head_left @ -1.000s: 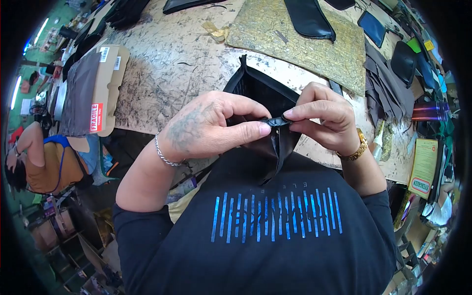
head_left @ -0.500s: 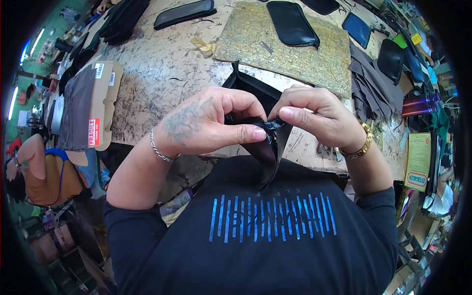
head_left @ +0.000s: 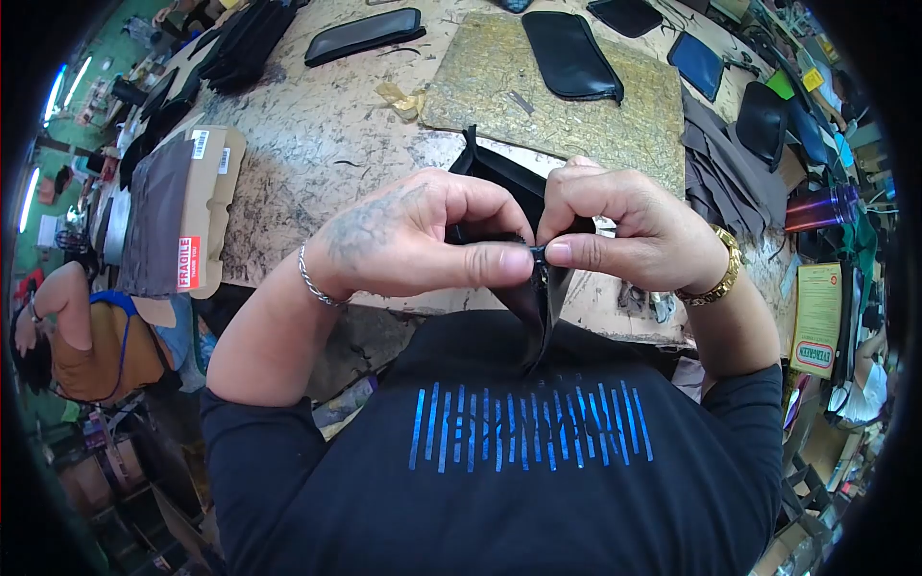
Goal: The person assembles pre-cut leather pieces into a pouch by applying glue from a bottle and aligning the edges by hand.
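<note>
Both hands pinch one black pouch in front of my chest. My left hand grips its edge between thumb and fingers. Close beside it, my right hand pinches the same edge, and the two thumb tips nearly meet. The pouch's far end stands up beyond my fingers, while a dark flap hangs below the thumbs toward my shirt. What lies between the fingertips is mostly hidden.
A scuffed yellowish board carries a finished-looking black pouch. Dark fabric pieces lie to the right, near a purple tumbler. At left is a cardboard piece with a FRAGILE label. Another person sits at far left.
My hands have shifted slightly right with the pouch. The right thumb has come down level with the left thumb, and the fingertips are now closer together on the edge.
</note>
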Motion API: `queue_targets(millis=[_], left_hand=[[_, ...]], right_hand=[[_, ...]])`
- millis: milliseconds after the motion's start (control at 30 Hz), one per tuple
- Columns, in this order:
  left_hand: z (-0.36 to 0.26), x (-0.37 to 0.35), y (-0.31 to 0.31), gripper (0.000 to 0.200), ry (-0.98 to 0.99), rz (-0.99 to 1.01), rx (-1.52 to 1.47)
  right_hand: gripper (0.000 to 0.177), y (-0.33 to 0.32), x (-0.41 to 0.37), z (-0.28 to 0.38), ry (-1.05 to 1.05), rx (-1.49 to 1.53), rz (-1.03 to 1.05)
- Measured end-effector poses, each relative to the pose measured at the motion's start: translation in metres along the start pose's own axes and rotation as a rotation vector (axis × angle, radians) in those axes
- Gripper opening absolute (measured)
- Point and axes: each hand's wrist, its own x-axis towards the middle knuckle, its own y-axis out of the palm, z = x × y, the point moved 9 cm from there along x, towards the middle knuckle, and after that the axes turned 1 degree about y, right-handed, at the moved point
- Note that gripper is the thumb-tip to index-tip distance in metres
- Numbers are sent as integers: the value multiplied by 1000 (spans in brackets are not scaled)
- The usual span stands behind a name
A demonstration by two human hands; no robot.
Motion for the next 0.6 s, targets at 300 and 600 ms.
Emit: queue_targets(millis=[300,600], left_hand=[[-6,3,-4,12,103,-205,37],[4,5,-46,25,270,-131,695]], right_hand=[[12,-9,3,5,-53,-10,-18],[13,-42,-3,-58,-261,544,-71]])
